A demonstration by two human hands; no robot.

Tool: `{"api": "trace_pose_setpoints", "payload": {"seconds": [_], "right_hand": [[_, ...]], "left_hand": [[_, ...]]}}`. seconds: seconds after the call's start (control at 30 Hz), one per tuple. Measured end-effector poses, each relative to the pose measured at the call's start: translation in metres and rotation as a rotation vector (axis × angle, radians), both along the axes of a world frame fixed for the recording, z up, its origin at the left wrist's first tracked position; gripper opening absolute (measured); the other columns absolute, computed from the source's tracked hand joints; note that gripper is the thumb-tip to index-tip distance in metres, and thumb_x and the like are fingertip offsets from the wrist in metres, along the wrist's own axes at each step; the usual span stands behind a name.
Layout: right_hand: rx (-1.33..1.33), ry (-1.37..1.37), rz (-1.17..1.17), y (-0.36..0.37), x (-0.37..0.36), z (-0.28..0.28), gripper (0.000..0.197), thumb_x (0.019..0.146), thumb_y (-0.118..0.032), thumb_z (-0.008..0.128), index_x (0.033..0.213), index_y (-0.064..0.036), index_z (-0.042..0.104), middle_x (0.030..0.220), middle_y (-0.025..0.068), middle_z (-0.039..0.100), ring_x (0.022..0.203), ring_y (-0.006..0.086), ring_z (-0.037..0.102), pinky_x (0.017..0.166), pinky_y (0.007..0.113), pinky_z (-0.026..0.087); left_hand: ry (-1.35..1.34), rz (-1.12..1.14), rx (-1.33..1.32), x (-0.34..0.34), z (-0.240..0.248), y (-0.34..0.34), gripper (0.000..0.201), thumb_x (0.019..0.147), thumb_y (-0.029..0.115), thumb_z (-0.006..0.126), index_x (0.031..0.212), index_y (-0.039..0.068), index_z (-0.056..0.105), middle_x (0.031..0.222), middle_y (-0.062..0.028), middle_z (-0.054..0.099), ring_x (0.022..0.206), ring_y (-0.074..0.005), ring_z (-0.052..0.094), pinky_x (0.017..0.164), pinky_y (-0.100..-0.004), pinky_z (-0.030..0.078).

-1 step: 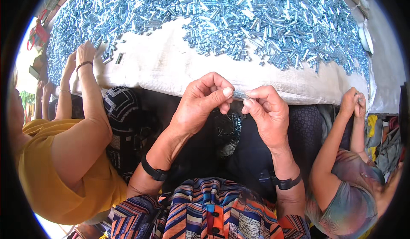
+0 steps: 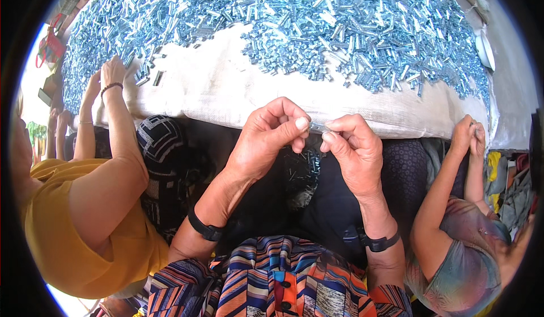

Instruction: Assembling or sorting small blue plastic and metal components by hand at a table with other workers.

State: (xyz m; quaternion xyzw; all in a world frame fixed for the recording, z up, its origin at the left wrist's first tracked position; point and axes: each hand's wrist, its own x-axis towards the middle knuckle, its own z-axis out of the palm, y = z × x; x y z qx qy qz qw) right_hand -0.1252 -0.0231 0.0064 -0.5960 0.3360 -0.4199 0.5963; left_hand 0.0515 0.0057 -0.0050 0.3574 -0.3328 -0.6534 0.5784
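A small, shiny blue-silver metal piece (image 2: 317, 127) spans the gap between my two hands, just in front of the table's near edge. My left hand (image 2: 269, 130) pinches one end of it between thumb and forefinger, and the other end is in the pinch of my right hand (image 2: 356, 150). Most of the piece is hidden by the fingertips. Beyond my hands, a large heap of similar small metal pieces (image 2: 362, 25) covers the far part of a pale cloth (image 2: 215, 84). Some dark, glinting bits (image 2: 306, 172) show below, between my knees.
At my left a person in a mustard top (image 2: 96, 220) reaches to the heap's edge. A second person in a multicoloured top (image 2: 470, 243) sits close on my right, hands together by the cloth. A white dish (image 2: 485, 50) rests at the far right rim.
The hands have barely moved. Slightly less of the metal piece shows between my fingertips.
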Motion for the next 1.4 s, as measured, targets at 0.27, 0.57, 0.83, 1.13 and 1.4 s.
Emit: {"api": "trace_pose_setpoints", "payload": {"seconds": [0.27, 0.57, 0.83, 1.13, 1.4], "right_hand": [[0.438, -0.391, 0.271, 0.003, -0.009, -0.004, 0.008, 0.089, -0.007, 0.059, 0.091, 0.0003, 0.056, 0.077, 0.0045, 0.060, 0.066, 0.0081, 0.057, 0.063, 0.021, 0.047], [0.404, -0.253, 0.333, -0.006, -0.014, -0.001, 0.013, 0.088, -0.010, 0.062, 0.095, 0.0004, 0.058, 0.079, 0.0041, 0.061, 0.070, 0.0080, 0.058, 0.066, 0.020, 0.046], [-0.163, 0.509, -0.053, -0.083, -0.014, 0.015, 0.013, 0.082, -0.013, 0.065, 0.087, -0.0008, 0.063, 0.072, 0.0038, 0.060, 0.066, 0.0094, 0.054, 0.062, 0.026, 0.044], [-0.703, 1.063, -0.217, -0.151, 0.025, -0.013, 0.013, 0.077, -0.011, 0.057, 0.081, 0.0003, 0.061, 0.083, 0.0174, 0.063, 0.079, 0.0356, 0.062, 0.069, 0.044, 0.047], [-0.589, 1.321, -0.183, -0.163, 0.034, -0.010, 0.013, 0.077, -0.013, 0.058, 0.082, -0.0018, 0.061, 0.089, 0.0158, 0.063, 0.084, 0.0349, 0.061, 0.071, 0.044, 0.046]], "left_hand": [[0.381, -0.236, -0.082, -0.015, -0.010, 0.009, 0.021, 0.088, 0.021, 0.064, 0.095, 0.006, 0.050, 0.078, -0.0033, 0.056, 0.061, -0.0085, 0.046, 0.055, -0.0216, 0.037], [0.260, -0.267, -0.066, -0.004, -0.013, 0.006, 0.019, 0.086, 0.021, 0.065, 0.092, 0.006, 0.056, 0.078, -0.0006, 0.057, 0.064, -0.0062, 0.047, 0.057, -0.0207, 0.037], [-1.044, 0.249, -0.046, 0.055, -0.005, -0.023, 0.010, 0.081, 0.009, 0.064, 0.086, 0.001, 0.061, 0.075, -0.0047, 0.061, 0.068, -0.0121, 0.056, 0.064, -0.0261, 0.045], [-1.640, 0.404, -0.112, 0.061, -0.019, -0.063, 0.023, 0.076, 0.023, 0.068, 0.089, 0.004, 0.063, 0.079, -0.0091, 0.061, 0.071, -0.0262, 0.060, 0.064, -0.0374, 0.046], [-1.686, 0.395, -0.122, 0.060, -0.022, -0.076, 0.021, 0.077, 0.024, 0.068, 0.084, 0.005, 0.061, 0.078, -0.0086, 0.062, 0.069, -0.0257, 0.060, 0.063, -0.0363, 0.046]]}}
